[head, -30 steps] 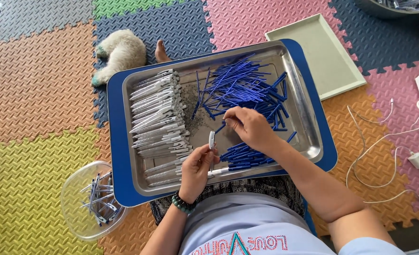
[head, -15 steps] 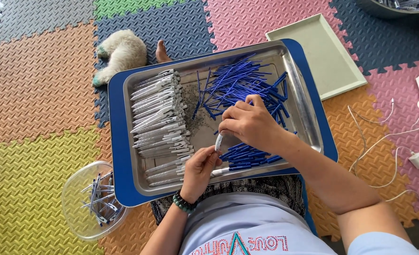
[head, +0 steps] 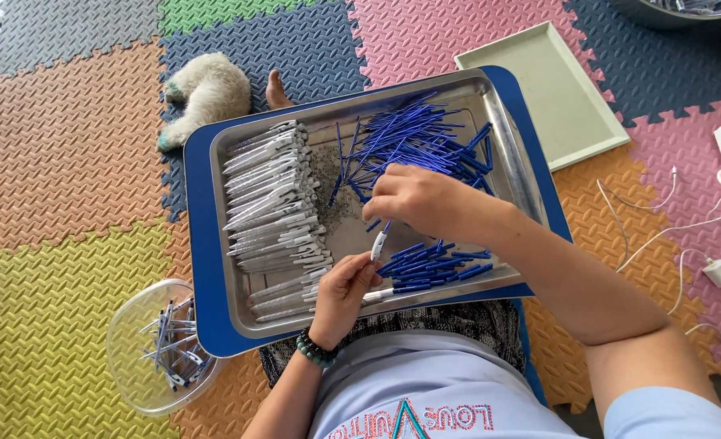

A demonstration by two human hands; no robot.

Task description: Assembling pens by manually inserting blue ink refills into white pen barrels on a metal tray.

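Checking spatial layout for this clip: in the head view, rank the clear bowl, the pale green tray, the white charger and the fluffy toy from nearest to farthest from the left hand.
From the left hand:
1. Clear bowl, lower left, beside the blue tray.
2. Fluffy toy, upper left on the mat.
3. Pale green tray, upper right.
4. White charger, far right; too close to the green tray to rank firmly.

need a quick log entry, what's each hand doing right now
Left hand: closed on a white pen barrel at the tray's near edge.
Right hand: fingers pinched on a small blue-tipped pen piece.
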